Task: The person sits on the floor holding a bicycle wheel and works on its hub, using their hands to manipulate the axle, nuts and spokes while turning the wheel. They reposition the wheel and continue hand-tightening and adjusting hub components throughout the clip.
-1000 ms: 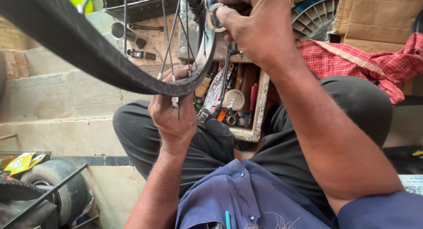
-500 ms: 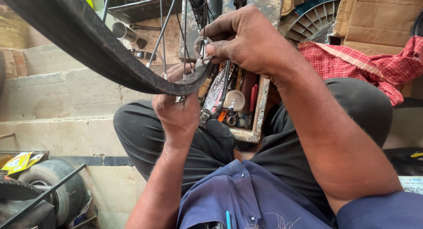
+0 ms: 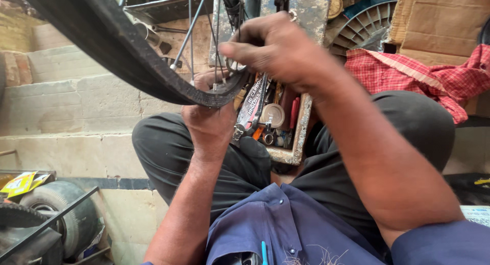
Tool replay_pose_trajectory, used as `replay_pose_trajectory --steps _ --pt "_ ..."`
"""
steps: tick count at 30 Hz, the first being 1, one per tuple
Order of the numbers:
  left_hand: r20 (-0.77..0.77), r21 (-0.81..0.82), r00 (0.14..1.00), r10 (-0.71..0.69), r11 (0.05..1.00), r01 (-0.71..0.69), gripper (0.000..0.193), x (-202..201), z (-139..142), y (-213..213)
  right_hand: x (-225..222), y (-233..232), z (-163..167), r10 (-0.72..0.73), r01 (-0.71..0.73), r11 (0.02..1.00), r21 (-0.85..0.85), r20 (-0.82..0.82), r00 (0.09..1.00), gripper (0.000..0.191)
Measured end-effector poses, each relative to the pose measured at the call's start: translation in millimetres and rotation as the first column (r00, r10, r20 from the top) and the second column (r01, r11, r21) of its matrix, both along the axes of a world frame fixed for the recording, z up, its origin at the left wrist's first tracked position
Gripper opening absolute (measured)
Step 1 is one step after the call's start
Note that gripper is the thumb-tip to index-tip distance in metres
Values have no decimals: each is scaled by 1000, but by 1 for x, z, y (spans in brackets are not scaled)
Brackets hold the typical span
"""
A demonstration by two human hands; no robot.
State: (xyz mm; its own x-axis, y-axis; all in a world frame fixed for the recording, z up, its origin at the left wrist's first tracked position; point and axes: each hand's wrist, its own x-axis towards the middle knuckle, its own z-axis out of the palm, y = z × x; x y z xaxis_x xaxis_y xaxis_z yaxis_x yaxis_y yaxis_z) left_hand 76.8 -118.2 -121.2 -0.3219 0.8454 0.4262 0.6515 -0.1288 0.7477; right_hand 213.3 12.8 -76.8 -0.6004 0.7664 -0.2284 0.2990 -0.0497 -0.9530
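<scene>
Our right hand point(image 3: 278, 48) is pinched closed on a small round metal tool point(image 3: 236, 66) seated where a spoke point(image 3: 190, 28) meets the rim, thumb and forefinger doing the gripping. Our left hand point(image 3: 209, 119) is clenched around the bottom of the bicycle wheel point(image 3: 117, 56), fingers hooked over the black tyre and rim from below, holding it steady above our lap. To do this well, we judge, the left hand should brace the rim firmly so it cannot twist, while the right keeps the tool square on the spoke end and turns it in small, even amounts, so nothing slips or rounds off. Just beyond the wheel, between our knees, sits a worn wooden toolbox point(image 3: 298, 142) crowded with hand tools. A red checked cloth point(image 3: 413, 76) lies to the right beside a cardboard box point(image 3: 439, 20), and a small tyre point(image 3: 56, 214) rests low at the left by the concrete steps point(image 3: 66, 107).
</scene>
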Motion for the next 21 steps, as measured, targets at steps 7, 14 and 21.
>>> replay_pose_trajectory --steps 7,14,21 --pt "12 28 1000 -13 1000 13 21 -5 1 -4 7 7 -15 200 -172 972 161 -173 964 40" --pt "57 69 998 -25 997 21 19 -2 2 -2 12 9 0 119 -115 981 160 -17 993 30" --pt "39 -1 999 24 1000 -24 19 2 6 -2 4 5 8 75 -86 995 -51 -198 977 22"
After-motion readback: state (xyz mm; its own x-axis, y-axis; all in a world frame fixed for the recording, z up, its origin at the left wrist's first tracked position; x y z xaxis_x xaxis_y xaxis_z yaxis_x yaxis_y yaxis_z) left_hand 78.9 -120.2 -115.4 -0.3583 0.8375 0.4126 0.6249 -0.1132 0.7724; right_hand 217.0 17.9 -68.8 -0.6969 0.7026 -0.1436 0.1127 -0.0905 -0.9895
